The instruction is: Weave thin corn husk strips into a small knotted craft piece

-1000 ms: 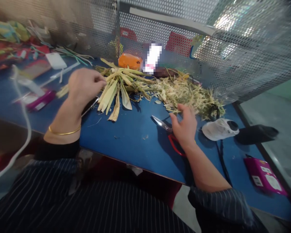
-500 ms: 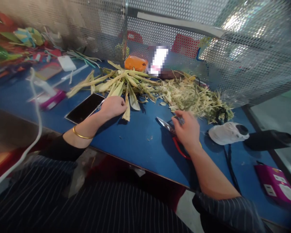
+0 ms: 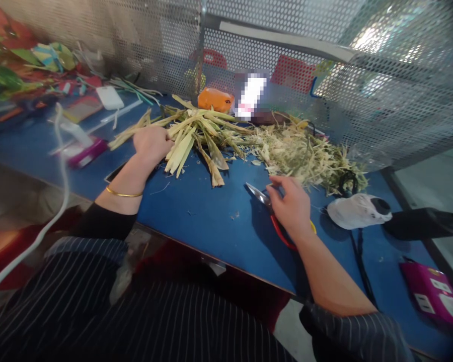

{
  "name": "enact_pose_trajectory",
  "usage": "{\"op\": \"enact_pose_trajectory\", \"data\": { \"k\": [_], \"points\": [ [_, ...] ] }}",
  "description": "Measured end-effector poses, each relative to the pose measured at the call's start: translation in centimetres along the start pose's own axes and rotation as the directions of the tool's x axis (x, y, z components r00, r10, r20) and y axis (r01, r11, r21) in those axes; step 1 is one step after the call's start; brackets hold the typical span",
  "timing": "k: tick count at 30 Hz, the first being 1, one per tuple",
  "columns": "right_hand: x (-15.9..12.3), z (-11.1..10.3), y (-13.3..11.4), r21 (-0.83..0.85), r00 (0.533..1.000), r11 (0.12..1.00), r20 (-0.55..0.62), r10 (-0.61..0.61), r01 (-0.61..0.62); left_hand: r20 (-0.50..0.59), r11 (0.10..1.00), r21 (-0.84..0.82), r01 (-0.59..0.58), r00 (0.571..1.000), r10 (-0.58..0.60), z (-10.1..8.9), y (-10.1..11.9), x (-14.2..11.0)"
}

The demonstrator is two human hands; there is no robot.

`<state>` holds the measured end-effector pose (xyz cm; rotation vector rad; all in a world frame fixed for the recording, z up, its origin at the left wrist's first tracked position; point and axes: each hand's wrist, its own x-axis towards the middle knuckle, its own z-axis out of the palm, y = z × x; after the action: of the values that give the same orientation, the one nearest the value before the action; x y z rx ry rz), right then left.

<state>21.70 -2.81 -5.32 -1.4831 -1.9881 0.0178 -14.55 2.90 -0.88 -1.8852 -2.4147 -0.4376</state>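
Note:
Pale dried leaf strips (image 3: 191, 130) lie in a loose bundle at the back middle of the blue table. My left hand (image 3: 151, 143), with a gold bangle at its wrist, is at the bundle's left side. Its fingers are curled towards the strips, and whatever they pinch is hidden. My right hand (image 3: 291, 203) is closed around red-handled scissors (image 3: 258, 194), whose blades point left over the table, away from the leaves. Behind the scissors spreads a heap of shredded leaf scraps (image 3: 298, 153). A dark flat phone-like device (image 3: 115, 173) is mostly covered by my left forearm.
An orange packet (image 3: 215, 99) and a lit, blurred-out screen (image 3: 252, 95) stand by the perforated metal partition (image 3: 279, 20). At right are a white-wrapped object (image 3: 358, 210) and a purple box (image 3: 434, 291). A white cable (image 3: 62, 171) hangs at left.
My left hand has moved left and back from the front of the bundle to its left side, now covering much of the dark device. My right hand stays with the scissors nearly in place.

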Motion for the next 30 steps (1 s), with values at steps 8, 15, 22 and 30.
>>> {"op": "enact_pose_trajectory", "data": {
  "k": [8,15,22,30],
  "points": [
    [-0.1,0.1,0.1,-0.001,1.000,1.000,0.021,0.010,-0.010,0.125,1.000,0.011,0.025,0.992,-0.026,1.9,0.5,0.9],
    [-0.1,0.1,0.1,-0.012,0.998,1.000,0.060,0.021,-0.020,0.163,0.990,-0.136,-0.021,0.986,0.043,1.5,0.3,0.5],
    [-0.1,0.1,0.0,-0.013,0.995,1.000,0.094,0.019,-0.018,-0.093,0.957,-0.287,0.041,0.993,-0.071,1.8,0.3,0.9],
    [-0.1,0.2,0.0,-0.019,0.994,1.000,0.111,0.018,-0.016,0.099,0.566,-0.805,0.177,0.981,-0.165,1.1,-0.1,0.9]
  ]
}}
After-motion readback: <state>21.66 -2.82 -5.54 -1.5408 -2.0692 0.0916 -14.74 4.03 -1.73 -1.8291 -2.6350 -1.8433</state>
